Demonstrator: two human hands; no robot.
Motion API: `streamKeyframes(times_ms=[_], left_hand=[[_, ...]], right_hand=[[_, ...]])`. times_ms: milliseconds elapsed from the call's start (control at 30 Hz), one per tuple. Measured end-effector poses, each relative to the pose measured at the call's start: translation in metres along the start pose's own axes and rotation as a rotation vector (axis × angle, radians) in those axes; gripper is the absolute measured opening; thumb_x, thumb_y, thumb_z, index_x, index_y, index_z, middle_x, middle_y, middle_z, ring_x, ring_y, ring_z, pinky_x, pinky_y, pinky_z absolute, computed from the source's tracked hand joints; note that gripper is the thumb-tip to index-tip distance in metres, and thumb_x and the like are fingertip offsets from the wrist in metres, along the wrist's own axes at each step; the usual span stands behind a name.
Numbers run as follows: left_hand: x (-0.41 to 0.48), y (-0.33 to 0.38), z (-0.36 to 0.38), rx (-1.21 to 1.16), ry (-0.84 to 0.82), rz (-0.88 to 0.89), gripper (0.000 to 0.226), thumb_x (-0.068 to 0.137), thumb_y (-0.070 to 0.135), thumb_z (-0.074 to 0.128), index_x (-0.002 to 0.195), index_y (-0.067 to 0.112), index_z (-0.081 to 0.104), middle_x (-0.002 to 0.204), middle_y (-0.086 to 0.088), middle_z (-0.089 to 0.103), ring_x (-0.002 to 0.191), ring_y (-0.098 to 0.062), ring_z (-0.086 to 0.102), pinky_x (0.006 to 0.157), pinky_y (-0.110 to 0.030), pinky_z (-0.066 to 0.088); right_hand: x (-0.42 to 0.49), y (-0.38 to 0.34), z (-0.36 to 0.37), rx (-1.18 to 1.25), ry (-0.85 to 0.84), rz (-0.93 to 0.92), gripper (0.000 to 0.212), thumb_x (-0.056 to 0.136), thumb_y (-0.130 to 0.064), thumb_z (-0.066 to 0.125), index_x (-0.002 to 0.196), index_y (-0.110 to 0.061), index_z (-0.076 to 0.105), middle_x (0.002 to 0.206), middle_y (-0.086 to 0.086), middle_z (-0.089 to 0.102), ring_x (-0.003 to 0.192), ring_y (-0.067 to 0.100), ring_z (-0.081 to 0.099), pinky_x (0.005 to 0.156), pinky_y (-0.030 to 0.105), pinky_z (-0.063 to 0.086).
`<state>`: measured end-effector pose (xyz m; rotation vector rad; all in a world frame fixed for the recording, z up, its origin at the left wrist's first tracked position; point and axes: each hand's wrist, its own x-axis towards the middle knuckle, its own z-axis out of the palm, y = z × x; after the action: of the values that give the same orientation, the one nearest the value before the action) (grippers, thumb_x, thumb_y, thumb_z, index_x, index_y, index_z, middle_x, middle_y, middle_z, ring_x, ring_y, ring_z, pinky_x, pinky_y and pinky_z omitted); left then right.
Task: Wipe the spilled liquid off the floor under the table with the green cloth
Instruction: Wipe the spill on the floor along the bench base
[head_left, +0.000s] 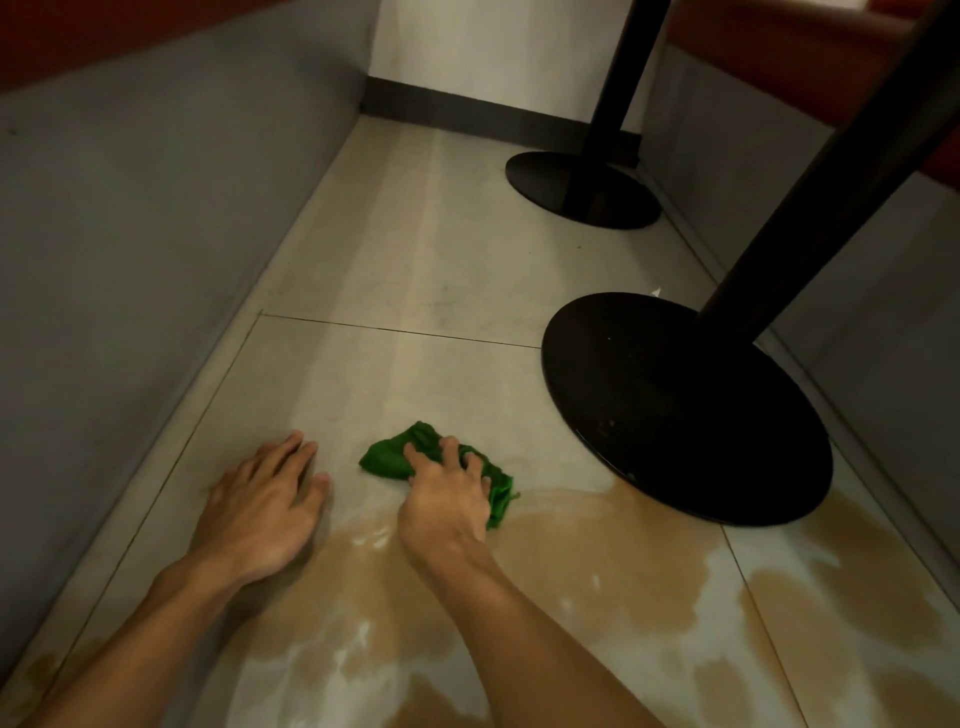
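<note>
Right grip (447, 499): fingers curled over green cloth (387, 460), bunching it on floor (415, 249) at far edge of brown spill (597, 561). Left grip (260, 504): flat, fingers straight, holding nothing, propped on floor just beside cloth. We judged wiping barely begun, with puddle wide and touching black table base (685, 410). Next move, we reckoned: drag cloth back through puddle, then along base rim.

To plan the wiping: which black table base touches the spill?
The near base, beside the cloth; spill meets its edge. The far base stands clear.
</note>
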<state>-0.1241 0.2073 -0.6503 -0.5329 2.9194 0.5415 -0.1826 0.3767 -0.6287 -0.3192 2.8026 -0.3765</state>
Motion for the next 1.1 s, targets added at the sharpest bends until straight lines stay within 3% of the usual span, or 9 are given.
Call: streamKeyframes(times_ms=[167, 367, 567, 833, 1000, 1100], left_hand=[[0.001, -0.004, -0.002, -0.002, -0.02, -0.002, 0.054, 0.099, 0.05, 0.023, 0.15, 0.034, 0.02, 0.159, 0.015, 0.009, 0.146, -0.014, 0.011, 0.117, -0.036, 0.013], [0.004, -0.006, -0.002, -0.007, -0.027, -0.011, 0.054, 0.098, 0.051, 0.023, 0.149, 0.035, 0.021, 0.159, 0.016, 0.008, 0.145, -0.014, 0.011, 0.117, -0.036, 0.013], [0.003, -0.003, -0.001, 0.004, -0.029, -0.016, 0.053, 0.098, 0.051, 0.023, 0.149, 0.037, 0.021, 0.159, 0.017, 0.007, 0.146, -0.014, 0.009, 0.115, -0.038, 0.014], [0.002, -0.006, -0.003, 0.005, -0.042, -0.003, 0.051, 0.1, 0.046, 0.02, 0.15, 0.038, 0.016, 0.158, 0.019, 0.004, 0.145, -0.014, 0.009, 0.115, -0.042, 0.014], [0.001, -0.01, -0.004, -0.004, -0.05, 0.014, 0.049, 0.101, 0.043, 0.02, 0.15, 0.039, 0.016, 0.158, 0.019, 0.004, 0.145, -0.014, 0.01, 0.115, -0.041, 0.015], [0.002, -0.009, -0.003, 0.008, -0.041, 0.018, 0.049, 0.101, 0.043, 0.021, 0.15, 0.039, 0.016, 0.158, 0.02, 0.003, 0.145, -0.014, 0.009, 0.115, -0.04, 0.014]], right_hand=[[0.01, 0.044, -0.015, -0.066, -0.051, -0.108, 0.065, 0.095, -0.014, 0.047, 0.148, -0.041, 0.022, 0.16, 0.001, 0.01, 0.145, 0.031, 0.011, 0.117, 0.051, 0.018], [0.031, 0.106, -0.043, -0.146, -0.017, 0.112, 0.066, 0.097, -0.014, 0.043, 0.15, -0.04, 0.014, 0.161, -0.002, 0.007, 0.146, 0.032, 0.011, 0.115, 0.054, 0.02], [0.022, 0.068, -0.033, -0.088, 0.028, 0.18, 0.071, 0.095, -0.006, 0.045, 0.152, -0.035, 0.014, 0.161, 0.005, 0.004, 0.145, 0.037, 0.009, 0.112, 0.061, 0.019], [-0.012, -0.014, 0.002, -0.03, -0.081, -0.044, 0.073, 0.091, -0.004, 0.05, 0.15, -0.036, 0.02, 0.161, 0.004, 0.004, 0.146, 0.035, 0.004, 0.116, 0.059, 0.009], [0.0, 0.009, -0.007, -0.05, -0.151, -0.115, 0.066, 0.095, -0.009, 0.044, 0.149, -0.04, 0.021, 0.161, 0.001, 0.005, 0.147, 0.032, 0.008, 0.116, 0.055, 0.016], [0.016, 0.032, -0.019, -0.041, -0.109, -0.031, 0.061, 0.098, -0.013, 0.041, 0.149, -0.04, 0.021, 0.161, 0.0, 0.007, 0.146, 0.033, 0.012, 0.115, 0.056, 0.022]])
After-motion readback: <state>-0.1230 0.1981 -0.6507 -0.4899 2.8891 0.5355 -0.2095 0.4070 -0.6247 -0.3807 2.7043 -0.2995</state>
